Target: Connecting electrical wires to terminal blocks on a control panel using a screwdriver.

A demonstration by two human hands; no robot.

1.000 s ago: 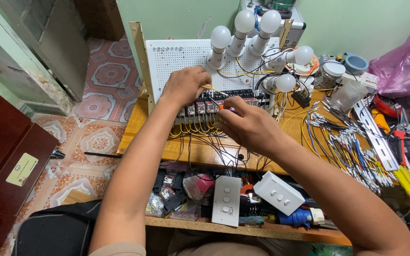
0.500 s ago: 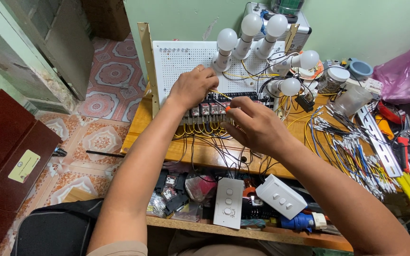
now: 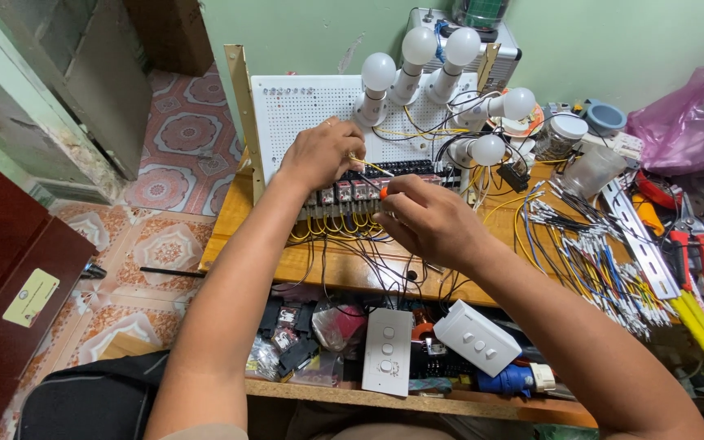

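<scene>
Yellow wire sits pinched in my left hand at centre frame, over the row of relays on the white pegboard. My right hand grips an orange-handled screwdriver at the terminals. I judge a terminal is being wired; next, seat the wire end and tighten carefully. Bulbs stand above.

Perforated board stands at desk rear; bulbs mounted on its right part. Relay row in front of board. Wire bundle right of relays. Switch plates at desk's near edge.
</scene>
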